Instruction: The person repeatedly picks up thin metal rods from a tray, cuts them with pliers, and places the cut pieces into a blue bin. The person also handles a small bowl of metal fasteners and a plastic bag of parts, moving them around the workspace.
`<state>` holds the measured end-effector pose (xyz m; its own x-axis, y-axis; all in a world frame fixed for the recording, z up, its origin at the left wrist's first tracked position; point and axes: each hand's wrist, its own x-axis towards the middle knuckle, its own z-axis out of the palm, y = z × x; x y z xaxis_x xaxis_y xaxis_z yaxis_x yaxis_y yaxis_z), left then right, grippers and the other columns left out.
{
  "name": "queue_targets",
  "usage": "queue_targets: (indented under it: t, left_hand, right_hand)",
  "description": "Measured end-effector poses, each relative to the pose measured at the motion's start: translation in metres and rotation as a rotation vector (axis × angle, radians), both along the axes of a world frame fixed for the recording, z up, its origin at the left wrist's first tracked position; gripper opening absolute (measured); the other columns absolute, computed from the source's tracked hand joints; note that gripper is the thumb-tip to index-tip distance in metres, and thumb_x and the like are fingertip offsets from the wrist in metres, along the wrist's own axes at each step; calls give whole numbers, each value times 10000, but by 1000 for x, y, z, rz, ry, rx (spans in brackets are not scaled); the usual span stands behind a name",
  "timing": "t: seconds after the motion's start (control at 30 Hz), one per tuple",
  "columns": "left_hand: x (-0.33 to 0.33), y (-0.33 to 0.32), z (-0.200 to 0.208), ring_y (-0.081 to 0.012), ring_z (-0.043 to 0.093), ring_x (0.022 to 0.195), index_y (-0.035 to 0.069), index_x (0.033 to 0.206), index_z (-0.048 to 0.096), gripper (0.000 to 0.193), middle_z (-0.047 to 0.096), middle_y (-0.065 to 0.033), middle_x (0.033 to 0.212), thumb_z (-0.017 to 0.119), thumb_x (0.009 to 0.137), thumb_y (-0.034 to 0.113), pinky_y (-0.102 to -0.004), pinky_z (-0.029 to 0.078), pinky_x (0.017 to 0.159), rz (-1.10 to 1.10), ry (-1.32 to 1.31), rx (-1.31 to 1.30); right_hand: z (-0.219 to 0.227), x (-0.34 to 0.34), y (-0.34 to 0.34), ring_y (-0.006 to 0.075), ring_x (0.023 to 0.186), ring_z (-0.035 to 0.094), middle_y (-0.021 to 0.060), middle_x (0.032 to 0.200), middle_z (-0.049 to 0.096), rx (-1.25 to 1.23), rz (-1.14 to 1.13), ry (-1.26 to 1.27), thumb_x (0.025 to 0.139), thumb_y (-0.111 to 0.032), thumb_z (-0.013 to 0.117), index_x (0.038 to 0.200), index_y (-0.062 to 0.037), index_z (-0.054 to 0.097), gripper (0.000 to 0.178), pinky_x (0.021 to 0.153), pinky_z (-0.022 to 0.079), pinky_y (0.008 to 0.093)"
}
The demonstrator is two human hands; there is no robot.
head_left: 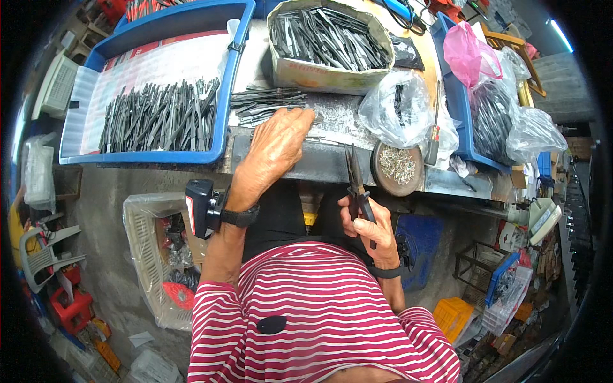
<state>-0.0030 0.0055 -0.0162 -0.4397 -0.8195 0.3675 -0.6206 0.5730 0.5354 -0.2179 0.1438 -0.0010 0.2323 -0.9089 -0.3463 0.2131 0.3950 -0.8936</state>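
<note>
My left hand is over the front edge of the bench, its fingers curled down beside a loose pile of thin black strips. A thin dark piece lies by its fingertips; whether the fingers pinch it is hidden. In my right hand is a pair of long-nose pliers with dark handles, held upright in front of the bench edge. The jaws look slightly parted, with nothing visible between them. Just right of the pliers' tips, a round brown dish holds many tiny metal pieces.
A blue tray of black strips stands left, a cardboard box of similar strips behind. Clear plastic bags, a screwdriver and another blue tray with a pink bag are right. A lined crate sits below left.
</note>
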Motion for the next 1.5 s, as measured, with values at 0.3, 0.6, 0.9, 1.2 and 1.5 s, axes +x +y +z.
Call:
queue_targets:
  t: [0.3,0.6,0.9,1.2,1.5]
  left_hand:
    - [11,-12,7,-347,561,984,10,1046,532,293,610,-158,973,620,780,94,-430,436,855,-89,-49,323]
    - [10,-8,0,-350,581,911,6,1012,548,278,608,-161,984,638,749,9,-402,456,790,-44,126,-15]
    - [-2,-6,29,-218,638,867,33,977,578,183,638,-114,862,555,811,-41,-312,501,747,96,272,90]
    - [0,14,49,-97,631,767,-6,1039,623,212,667,-50,872,648,843,71,-202,483,692,55,751,388]
    - [8,27,44,-38,583,693,25,979,640,267,666,-8,795,757,750,99,-157,428,594,38,1138,856]
  right_hand:
    - [-1,-1,-2,103,666,469,70,819,536,-3,-5,-54,759,-252,679,1146,88,493,548,559,371,235]
    - [-3,1,-4,99,653,470,64,809,538,-64,-3,62,753,-249,687,1132,87,500,540,559,376,231]
    - [0,9,-6,93,651,478,58,812,542,-117,-23,82,754,-273,692,1133,85,507,553,557,386,227]
    - [15,18,-11,85,714,495,32,821,544,-213,4,273,763,-287,698,1108,30,553,490,642,402,223]
    - [17,23,-12,105,810,511,52,941,541,-323,28,436,785,-252,727,1175,19,521,518,722,433,241]
